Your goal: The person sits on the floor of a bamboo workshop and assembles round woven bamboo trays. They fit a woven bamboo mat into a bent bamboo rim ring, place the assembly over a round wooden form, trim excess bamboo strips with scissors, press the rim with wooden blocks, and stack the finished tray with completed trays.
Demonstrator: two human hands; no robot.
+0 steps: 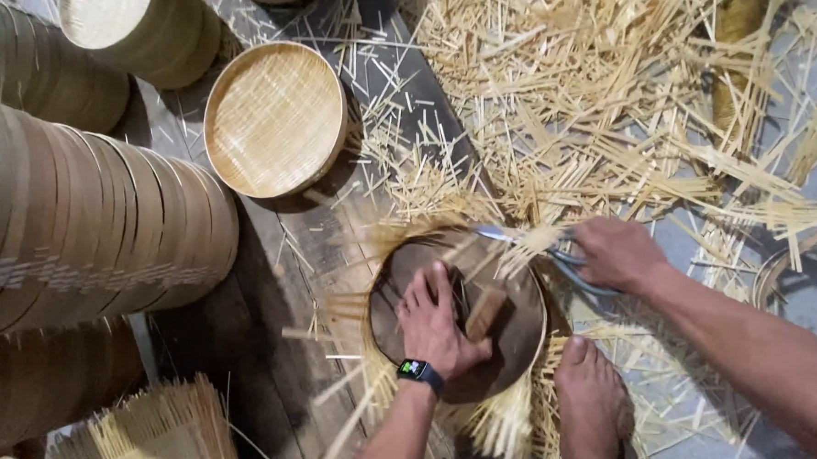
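Bamboo, light and springy, the half-trimmed woven tray lies on the floor under a round wooden form pressed by the flattened left hand, while the right hand grips scissors at its brittle fringe.

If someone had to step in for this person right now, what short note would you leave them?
Left hand: pressing flat on the dark round board that sits on a woven mat.
Right hand: gripping scissors, blades at the strips sticking out past the board's top edge.
A bare foot rests at the board's lower right.
Done: cut scraps litter the floor; one finished tray lies beside stacked trays.
Left: strips still stick out along the left and bottom edges.
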